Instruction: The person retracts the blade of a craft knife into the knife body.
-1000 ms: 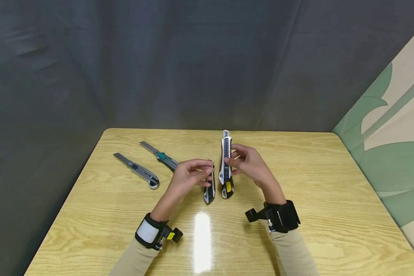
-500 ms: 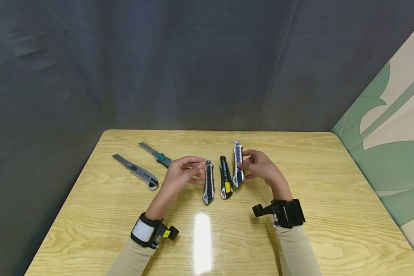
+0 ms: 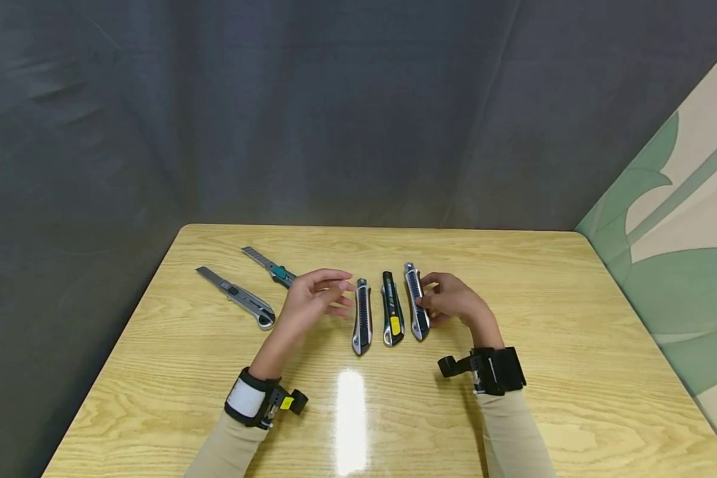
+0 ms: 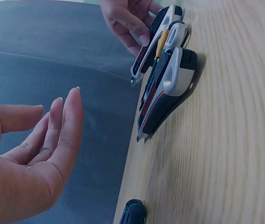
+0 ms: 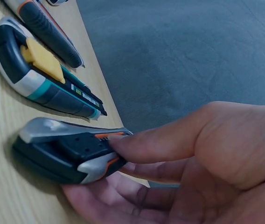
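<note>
In the head view my right hand (image 3: 457, 302) holds a silver-and-black snap-off utility knife (image 3: 419, 325) at the right end of a row, blade end pointing away. The right wrist view shows the thumb on top of its body and fingers around the far side, close over the tabletop. Beside it lies a utility knife with a yellow slider (image 3: 394, 312), and left of that another silver-and-black utility knife (image 3: 362, 322). My left hand (image 3: 307, 299) hovers just left of this one, holding nothing, its fingers loosely bent and apart in the left wrist view.
Two more utility knives lie at the left with blades out: a grey one (image 3: 247, 302) and one with a teal slider (image 3: 281, 273), its handle partly behind my left hand. The wooden table (image 3: 573, 372) ends at a dark curtain (image 3: 358, 113).
My right hand has carried its knife rightward from over the yellow-slider knife and lowered it to the row's right end. My left hand has drawn left off the left knife of the row.
</note>
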### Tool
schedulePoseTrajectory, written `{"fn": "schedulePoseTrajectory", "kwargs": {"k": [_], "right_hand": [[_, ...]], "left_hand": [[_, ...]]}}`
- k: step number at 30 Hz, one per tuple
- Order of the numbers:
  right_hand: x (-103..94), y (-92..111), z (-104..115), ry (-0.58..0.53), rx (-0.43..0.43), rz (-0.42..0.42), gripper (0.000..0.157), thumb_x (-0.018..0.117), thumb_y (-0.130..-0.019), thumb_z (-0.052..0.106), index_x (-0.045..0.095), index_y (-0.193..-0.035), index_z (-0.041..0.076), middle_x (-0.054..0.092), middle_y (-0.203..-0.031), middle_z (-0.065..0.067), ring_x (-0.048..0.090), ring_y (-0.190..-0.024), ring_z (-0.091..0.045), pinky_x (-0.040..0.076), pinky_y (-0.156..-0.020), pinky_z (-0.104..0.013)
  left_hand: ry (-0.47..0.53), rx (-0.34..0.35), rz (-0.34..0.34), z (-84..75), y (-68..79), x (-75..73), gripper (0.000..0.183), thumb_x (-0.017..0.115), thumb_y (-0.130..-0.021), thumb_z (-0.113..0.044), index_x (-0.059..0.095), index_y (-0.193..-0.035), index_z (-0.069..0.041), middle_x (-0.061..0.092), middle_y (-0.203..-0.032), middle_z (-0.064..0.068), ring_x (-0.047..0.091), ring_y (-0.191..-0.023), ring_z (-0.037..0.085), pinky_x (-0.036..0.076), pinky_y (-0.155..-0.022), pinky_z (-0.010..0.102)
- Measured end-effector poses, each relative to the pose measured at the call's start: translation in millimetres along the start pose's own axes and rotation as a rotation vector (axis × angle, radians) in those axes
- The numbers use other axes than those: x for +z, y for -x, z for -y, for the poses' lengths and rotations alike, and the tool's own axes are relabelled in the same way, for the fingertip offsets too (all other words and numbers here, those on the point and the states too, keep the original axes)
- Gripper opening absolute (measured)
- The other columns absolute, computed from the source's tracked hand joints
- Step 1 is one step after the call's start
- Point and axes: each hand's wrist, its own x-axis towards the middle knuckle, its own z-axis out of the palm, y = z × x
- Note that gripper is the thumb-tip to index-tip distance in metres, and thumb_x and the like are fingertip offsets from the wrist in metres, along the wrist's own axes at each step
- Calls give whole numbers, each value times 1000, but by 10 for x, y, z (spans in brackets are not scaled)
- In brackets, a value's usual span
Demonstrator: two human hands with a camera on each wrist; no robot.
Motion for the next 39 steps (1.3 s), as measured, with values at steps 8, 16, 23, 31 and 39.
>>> {"fn": "schedulePoseTrajectory", "kwargs": {"k": [8,16,23,31,39], "right_hand": [[38,20,7,35,3,-17,45,64,-86,8,46,-127,-1,56,-90,-17,62,-77,-27,63,-66,-45],[58,22,20,64,30,-53,42,68,-83,8,50,-121,0,55,-89,-15,63,-75,-26,64,-64,-43],[59,30,46,117,76,-82,42,68,-83,7,51,-121,0,56,-106,-22,65,-72,-24,64,-65,-41],[-27,96,135,292,42,-190,37,64,-88,22,57,-119,4,60,-109,-21,63,-81,-27,62,-67,-40],[117,40,386,343,-145,-308,34,64,-87,25,61,-117,9,64,-103,-13,59,-82,-24,53,-63,-35]], "left_hand": [[20,-3,-14,154,-74,-78,29,59,-93,-11,60,-118,2,62,-112,31,58,-93,50,59,-78,54],[33,13,-23,216,-86,-99,31,61,-92,-16,60,-118,2,62,-111,29,61,-90,46,53,-82,66],[29,30,-42,173,-90,-150,28,60,-92,-16,61,-117,-1,62,-111,28,60,-92,47,58,-77,57],[21,110,-62,51,-130,-304,30,59,-93,-16,60,-118,0,60,-113,30,59,-91,48,60,-75,53],[19,139,-123,-13,-117,-516,33,59,-93,-16,59,-120,2,64,-111,26,62,-88,42,61,-74,50]]}}
